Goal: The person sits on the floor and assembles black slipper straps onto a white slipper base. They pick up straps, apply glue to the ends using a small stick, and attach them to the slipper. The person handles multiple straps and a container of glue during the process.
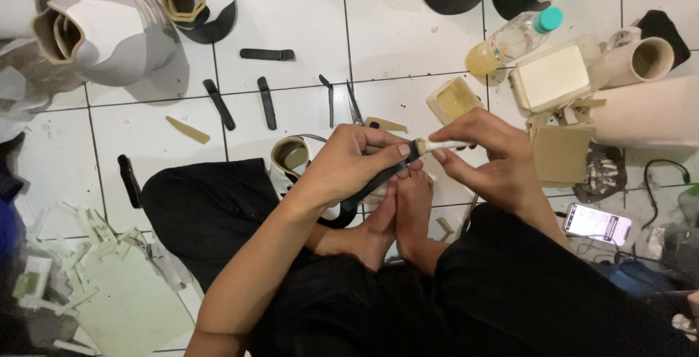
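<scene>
Head view, looking down at a person sitting cross-legged in black clothing on a white tiled floor (291, 22), bare feet (397, 215) together.

The left hand (357, 160) is gripping a black strap (371, 186), fingers curled around its upper end. The strap's long axis is running diagonally, from the lower left near the feet up to the right, where its tip is meeting a small brush (437, 146). The right hand (488, 157) is pinching the brush's pale handle, which is lying almost level and pointing left toward the strap's end. Both are being held above the feet, in front of the lap.

More black straps (218, 104) are lying scattered on the tiles beyond the hands, along with scissors (352, 103). An open glue tin (453, 99) is sitting just beyond the right hand, a plastic bottle (513, 40) with a teal cap behind it. Shoe parts (196, 0) are lining the far edge. A lit phone (597, 224) is resting at the right, and pale offcuts (95, 255) are piling up at the lower left.
</scene>
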